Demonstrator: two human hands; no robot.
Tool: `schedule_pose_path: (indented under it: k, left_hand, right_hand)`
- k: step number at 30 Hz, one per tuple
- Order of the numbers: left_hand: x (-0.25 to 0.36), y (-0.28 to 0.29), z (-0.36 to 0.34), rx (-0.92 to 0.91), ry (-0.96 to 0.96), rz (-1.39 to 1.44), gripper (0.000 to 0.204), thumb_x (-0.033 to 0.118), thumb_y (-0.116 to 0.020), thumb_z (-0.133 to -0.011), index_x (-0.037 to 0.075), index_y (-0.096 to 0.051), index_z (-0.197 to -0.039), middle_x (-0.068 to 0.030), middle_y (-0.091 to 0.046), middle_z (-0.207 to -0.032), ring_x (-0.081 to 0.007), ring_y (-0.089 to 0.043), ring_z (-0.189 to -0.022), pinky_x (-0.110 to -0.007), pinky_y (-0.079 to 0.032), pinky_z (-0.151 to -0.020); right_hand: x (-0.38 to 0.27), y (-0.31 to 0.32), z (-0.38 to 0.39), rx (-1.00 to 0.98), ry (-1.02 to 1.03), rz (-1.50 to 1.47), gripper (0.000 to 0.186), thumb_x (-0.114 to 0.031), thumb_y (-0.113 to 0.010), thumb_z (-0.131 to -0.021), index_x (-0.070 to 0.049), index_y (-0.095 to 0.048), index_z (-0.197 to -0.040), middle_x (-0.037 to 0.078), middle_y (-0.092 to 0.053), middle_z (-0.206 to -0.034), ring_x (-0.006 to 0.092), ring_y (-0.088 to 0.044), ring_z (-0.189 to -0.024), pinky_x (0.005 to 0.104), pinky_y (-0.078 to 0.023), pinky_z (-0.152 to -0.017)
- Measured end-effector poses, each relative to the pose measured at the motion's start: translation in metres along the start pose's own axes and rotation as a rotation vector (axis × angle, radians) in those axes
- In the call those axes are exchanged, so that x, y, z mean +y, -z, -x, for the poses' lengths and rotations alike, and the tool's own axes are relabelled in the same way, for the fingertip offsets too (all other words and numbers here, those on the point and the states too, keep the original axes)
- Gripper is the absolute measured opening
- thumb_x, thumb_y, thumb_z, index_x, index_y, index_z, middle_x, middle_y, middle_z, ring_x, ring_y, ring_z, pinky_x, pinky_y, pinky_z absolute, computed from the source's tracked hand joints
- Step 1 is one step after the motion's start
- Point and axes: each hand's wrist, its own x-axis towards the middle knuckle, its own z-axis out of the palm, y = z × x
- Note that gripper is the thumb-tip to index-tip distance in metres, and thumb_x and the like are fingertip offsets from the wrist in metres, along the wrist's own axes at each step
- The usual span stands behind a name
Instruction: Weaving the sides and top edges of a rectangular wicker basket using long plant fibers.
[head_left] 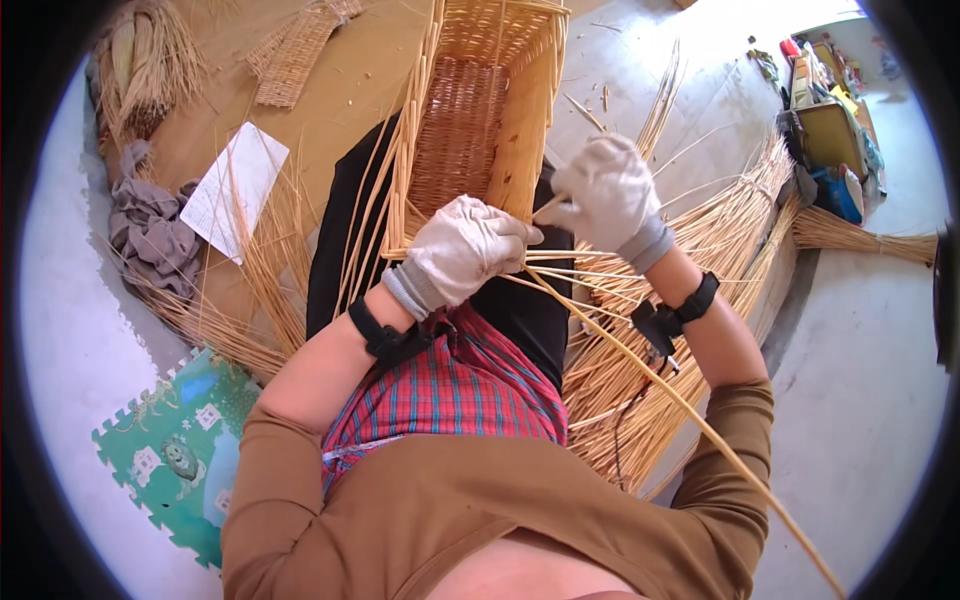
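Note:
A rectangular wicker basket (455, 130) lies across my lap, its woven brown inside showing and loose rods sticking out along its near and left edges. My left hand (462, 248), in a white knit glove, is closed at the near edge, its fingertips pinching a wicker rod (672, 392) by the near right corner. From there the long, pale rod runs down past my right forearm. Just right of that corner, my right hand (607, 192), gloved too, is closed on a rod end that points toward the left fingertips. The exact crossing of the rods is hidden by the fingers.
Bundles of loose wicker rods (725, 235) spread over the floor at my right. On the left lie a white sheet (238, 190), a grey cloth (150, 235) and a green foam mat (180, 450). Woven pieces (295, 60) lie farther off. A cluttered box (835, 130) stands at far right.

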Motion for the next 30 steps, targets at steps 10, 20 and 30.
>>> schedule_pose_path:
  k: [10, 20, 30]
  left_hand:
    - [0.001, -0.009, 0.008, 0.017, 0.307, 0.455, 0.013, 0.019, -0.08, -0.079, 0.014, -0.072, -0.088, 0.0034, -0.076, -0.113, -0.0312, -0.064, -0.124, -0.046, -0.048, -0.108]
    - [0.028, 0.03, -0.04, 0.568, 0.256, 0.487, 0.026, 0.018, -0.065, -0.104, 0.005, -0.06, -0.126, -0.0071, -0.068, -0.103, -0.0158, -0.067, -0.102, -0.03, -0.057, -0.089]
    - [0.019, 0.069, 0.003, 0.166, 1.009, 0.742, 0.032, 0.02, -0.051, -0.111, 0.005, -0.066, -0.135, -0.0099, -0.076, -0.099, -0.0036, -0.06, -0.06, -0.019, -0.053, -0.05]
  right_hand:
    - [-0.003, -0.019, -0.003, 0.203, -0.052, 0.072, 0.023, -0.036, -0.073, -0.084, -0.014, -0.067, -0.087, 0.004, -0.065, -0.083, 0.0261, -0.063, -0.092, 0.0477, -0.04, -0.11]
    - [-0.027, 0.012, -0.027, 0.696, 0.049, -0.001, 0.026, -0.041, -0.082, -0.078, -0.02, -0.068, -0.086, -0.003, -0.064, -0.08, 0.0201, -0.064, -0.086, 0.0459, -0.046, -0.105]
    - [-0.024, -0.036, 0.01, 0.599, -0.663, -0.666, 0.032, -0.009, -0.077, -0.091, -0.003, -0.065, -0.12, 0.015, -0.074, -0.108, 0.0262, -0.071, -0.095, 0.0357, -0.056, -0.09]
